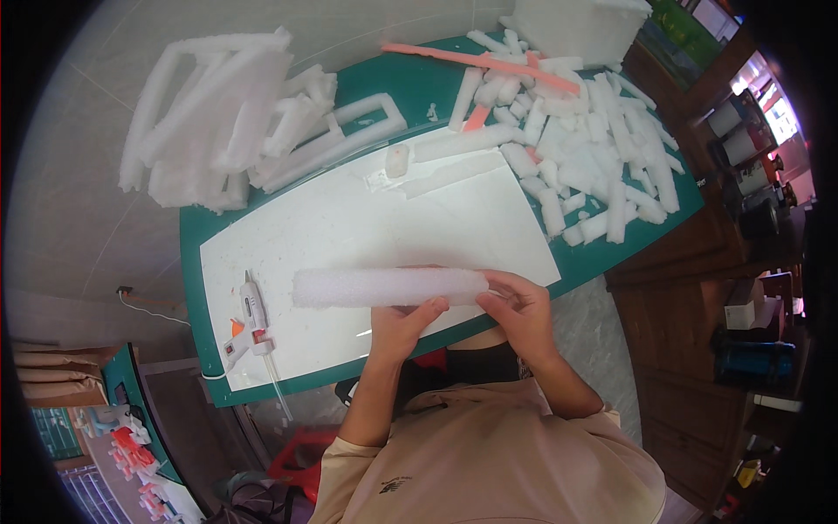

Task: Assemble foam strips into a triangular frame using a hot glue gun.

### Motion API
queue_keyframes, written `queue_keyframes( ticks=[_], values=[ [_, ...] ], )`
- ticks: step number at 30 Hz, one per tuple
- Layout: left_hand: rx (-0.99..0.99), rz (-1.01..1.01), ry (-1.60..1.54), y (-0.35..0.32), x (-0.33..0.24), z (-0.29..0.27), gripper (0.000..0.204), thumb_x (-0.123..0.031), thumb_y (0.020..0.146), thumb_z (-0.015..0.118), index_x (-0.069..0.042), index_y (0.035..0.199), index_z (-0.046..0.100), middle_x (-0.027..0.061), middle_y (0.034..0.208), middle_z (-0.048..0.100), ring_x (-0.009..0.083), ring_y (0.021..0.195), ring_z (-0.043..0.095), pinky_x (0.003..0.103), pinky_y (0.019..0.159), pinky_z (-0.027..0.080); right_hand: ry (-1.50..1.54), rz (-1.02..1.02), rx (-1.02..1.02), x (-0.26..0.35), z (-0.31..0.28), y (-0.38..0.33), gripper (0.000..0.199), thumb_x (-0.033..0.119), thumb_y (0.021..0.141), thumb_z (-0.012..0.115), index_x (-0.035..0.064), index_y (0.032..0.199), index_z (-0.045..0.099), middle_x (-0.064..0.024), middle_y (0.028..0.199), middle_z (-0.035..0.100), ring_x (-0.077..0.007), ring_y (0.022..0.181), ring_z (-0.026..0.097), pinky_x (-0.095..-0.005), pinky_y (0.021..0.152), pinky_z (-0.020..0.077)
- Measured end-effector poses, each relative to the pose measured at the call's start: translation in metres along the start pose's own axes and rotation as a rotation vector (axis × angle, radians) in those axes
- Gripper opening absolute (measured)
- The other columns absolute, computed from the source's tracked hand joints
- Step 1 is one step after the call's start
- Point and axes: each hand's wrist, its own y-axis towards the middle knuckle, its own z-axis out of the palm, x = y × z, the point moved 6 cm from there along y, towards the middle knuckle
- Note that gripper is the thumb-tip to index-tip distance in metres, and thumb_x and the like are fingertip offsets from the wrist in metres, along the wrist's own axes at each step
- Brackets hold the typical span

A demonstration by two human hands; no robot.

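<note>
Foam bar (388,287) gripped by both hands, l. (403,325) + r. (517,307); bin (580,26) contents unclear.

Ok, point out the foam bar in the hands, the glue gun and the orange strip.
foam bar (384,287), head view, middle of its length.
glue gun (254,314), head view, white body.
orange strip (476,59), head view, mid-length.

Glue gun (253,321) lies left of foam strip (388,287).

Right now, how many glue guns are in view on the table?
1. A white glue gun lies on the white sheet at the table's near left corner, left of the foam strip held by both hands. Others could be hidden under the foam piles.
</note>
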Motion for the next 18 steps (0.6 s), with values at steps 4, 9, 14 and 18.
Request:
queue_keyframes(
  ticks=[4, 9, 14, 18],
  values=[
    [-0.040, -0.041, 0.025, -0.005, 0.003, 0.006, 0.046, -0.007, 0.077, 0.075, 0.004, 0.115, 0.053, 0.0167, 0.106, 0.062, 0.0256, 0.091, 0.063, 0.038, 0.076, 0.055, -0.029, 0.017, 0.017, 0.008, -0.004, -0.002, 0.031, -0.003, 0.088, 0.064, -0.0092, 0.118, 0.058, -0.0124, 0.116, 0.062, -0.0182, 0.107, 0.059, -0.0312, 0.095, 0.0488],
    [0.019, -0.054, -0.004, -0.002, -0.005, 0.021, 0.042, -0.005, 0.080, 0.072, 0.004, 0.115, 0.052, 0.0183, 0.106, 0.063, 0.0274, 0.093, 0.064, 0.039, 0.077, 0.055, -0.054, 0.008, 0.005, 0.027, -0.008, 0.000, 0.029, -0.004, 0.087, 0.065, -0.0086, 0.116, 0.061, -0.0120, 0.113, 0.064, -0.0168, 0.104, 0.059, -0.0313, 0.095, 0.0495],
    [0.056, -0.030, -0.005, 0.000, -0.011, 0.034, 0.041, -0.005, 0.080, 0.072, 0.003, 0.115, 0.052, 0.0197, 0.108, 0.063, 0.0274, 0.094, 0.063, 0.039, 0.078, 0.054, -0.085, -0.007, 0.039, 0.042, -0.013, 0.001, 0.029, -0.005, 0.086, 0.065, -0.0078, 0.115, 0.063, -0.0112, 0.113, 0.065, -0.0157, 0.104, 0.059, -0.0305, 0.094, 0.0496],
    [0.090, -0.041, -0.046, 0.000, -0.013, 0.045, 0.039, -0.004, 0.080, 0.071, 0.002, 0.114, 0.052, 0.0203, 0.109, 0.062, 0.0275, 0.094, 0.063, 0.040, 0.079, 0.053, -0.112, -0.011, 0.042, 0.052, -0.018, -0.001, 0.031, -0.006, 0.085, 0.065, -0.0072, 0.116, 0.062, -0.0113, 0.114, 0.065, -0.0153, 0.104, 0.059, -0.0300, 0.093, 0.0494]
  ],
)
